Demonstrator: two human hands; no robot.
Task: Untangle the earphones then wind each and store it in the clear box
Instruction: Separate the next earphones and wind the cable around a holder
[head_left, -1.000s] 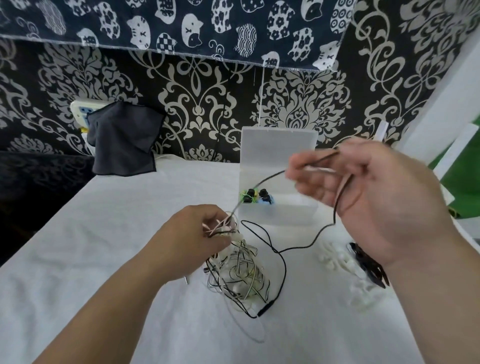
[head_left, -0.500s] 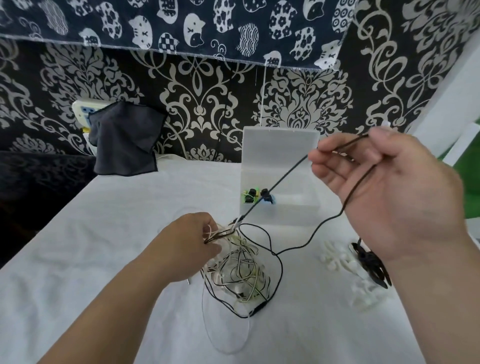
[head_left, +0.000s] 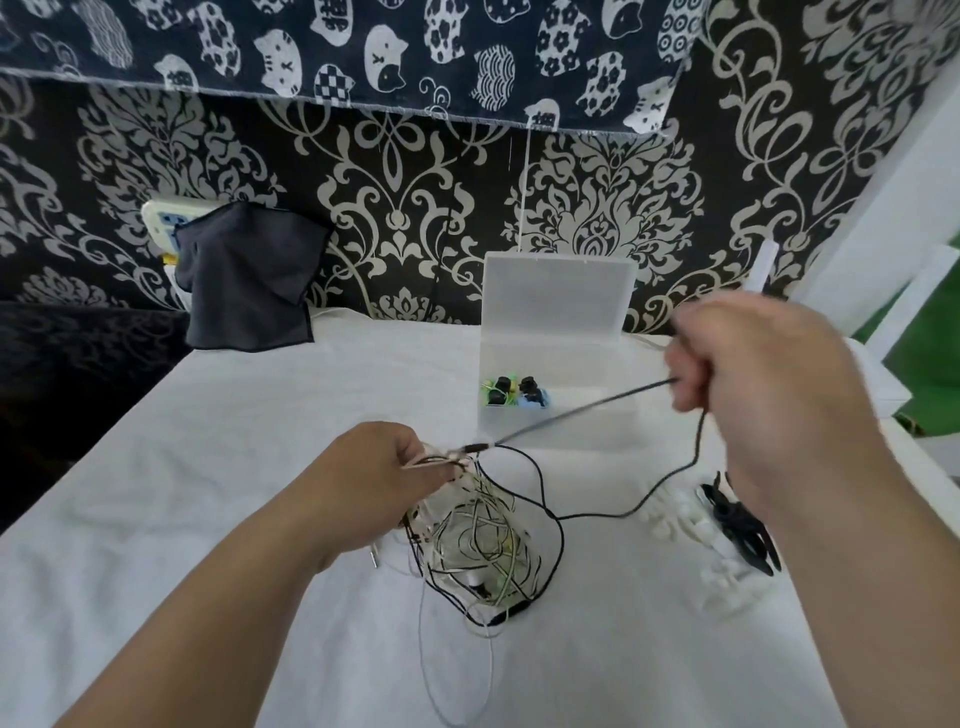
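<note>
- Tangle of earphones (head_left: 478, 545): a loose knot of white, pale green and black cords. It lies on the table (head_left: 208, 467) near the middle of the view, with one thin white loop trailing toward 6 o'clock.
- Black cable (head_left: 582, 410): runs taut from the top of the tangle toward 2 o'clock, between the two hands. A slack length drops from the right hand to the table and curves back round the tangle's 3 o'clock side.
- Left hand (head_left: 379, 478): at 10 o'clock of the tangle, fingertips pinching several cords at the tangle's top, where the taut cable begins.
- Right hand (head_left: 763, 395): raised at 2 o'clock of the tangle and blurred, with fingers curled round the black cable.
- Clear box (head_left: 558, 332): at 1 o'clock of the tangle, behind the taut cable, near the wall. Its lid stands upright and open.
- Small bundles (head_left: 511, 392): inside the box at its left end, black with green, yellow and blue.
- Black clip (head_left: 737, 525): on the table at 3 o'clock of the tangle, partly under the right wrist.
- White clips (head_left: 675, 519): scattered just beside the black clip.
- Dark cloth (head_left: 249, 280): at 10 o'clock, draped at the far edge of the table.
- Wallpaper (head_left: 405, 208): black with a pale damask pattern, behind the table.
- Cat-print fabric (head_left: 337, 47): hangs along the top at 12 o'clock.
</note>
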